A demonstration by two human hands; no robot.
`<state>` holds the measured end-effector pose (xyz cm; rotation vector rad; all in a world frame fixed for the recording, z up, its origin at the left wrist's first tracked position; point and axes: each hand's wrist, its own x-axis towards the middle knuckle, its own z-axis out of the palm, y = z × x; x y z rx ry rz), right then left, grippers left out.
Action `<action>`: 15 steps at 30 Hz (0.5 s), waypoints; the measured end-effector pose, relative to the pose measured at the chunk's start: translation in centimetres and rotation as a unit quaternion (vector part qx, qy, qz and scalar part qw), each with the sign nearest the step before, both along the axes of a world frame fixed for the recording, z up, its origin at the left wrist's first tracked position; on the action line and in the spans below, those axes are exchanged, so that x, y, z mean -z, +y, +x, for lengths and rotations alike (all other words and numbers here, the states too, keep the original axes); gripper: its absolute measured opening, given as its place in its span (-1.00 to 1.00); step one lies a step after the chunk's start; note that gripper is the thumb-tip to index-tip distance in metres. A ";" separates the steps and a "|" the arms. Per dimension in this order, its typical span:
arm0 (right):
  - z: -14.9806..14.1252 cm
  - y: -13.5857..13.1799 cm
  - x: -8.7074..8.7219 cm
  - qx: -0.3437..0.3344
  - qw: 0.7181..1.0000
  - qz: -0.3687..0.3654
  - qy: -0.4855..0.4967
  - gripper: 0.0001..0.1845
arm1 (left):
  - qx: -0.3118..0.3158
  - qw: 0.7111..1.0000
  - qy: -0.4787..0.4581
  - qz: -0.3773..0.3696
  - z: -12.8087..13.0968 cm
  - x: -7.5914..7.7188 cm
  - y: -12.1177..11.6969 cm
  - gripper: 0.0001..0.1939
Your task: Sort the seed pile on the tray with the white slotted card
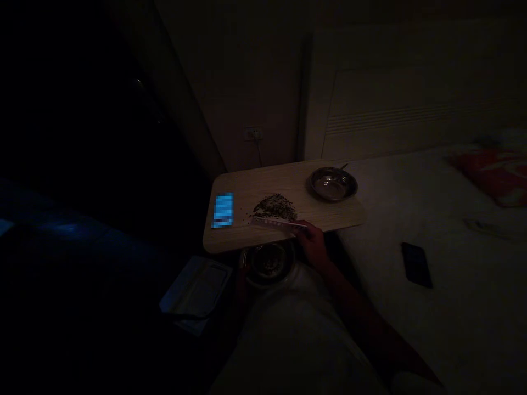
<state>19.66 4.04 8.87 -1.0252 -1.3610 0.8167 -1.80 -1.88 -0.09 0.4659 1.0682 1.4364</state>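
My right hand [312, 241] is closed on the end of a flat, pale strip [275, 222] with small marks along it; its exact kind is hard to tell in the dark. The strip's long edge lies along the near side of a spread pile of small dark grains [275, 206] on the wooden table. Below the table's front edge, a metal bowl [268, 281] with some small pieces in it rests by my lap. My left hand [244, 275], very dim, grips that bowl's left rim.
A second metal bowl [332, 186] with a handle sticking out stands on the right of the table [284, 175]. On its left lies a lit phone [223, 210]. A dark phone [416, 265] lies on the bed [379, 236]. A pale box-like object [197, 288] is at lower left.
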 end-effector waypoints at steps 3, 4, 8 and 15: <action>0.3 0.4 0.6 0.073 0.997 -0.002 0.023 -0.73 | 0.016 0.999 -0.022 -0.028 -0.2 0.2 -0.1 -0.56; 0.3 0.4 0.7 0.087 0.996 -0.003 0.023 -0.71 | 0.013 0.999 -0.020 -0.030 -0.3 0.2 -0.1 -0.56; 0.2 0.4 0.9 0.091 0.996 -0.009 -0.015 -0.70 | -0.007 0.999 0.004 -0.038 -0.6 0.0 -0.1 -0.59; -0.4 0.1 0.9 0.030 0.994 -0.013 -0.104 -0.70 | -0.025 0.999 0.009 -0.031 -0.3 -0.2 -0.2 -0.59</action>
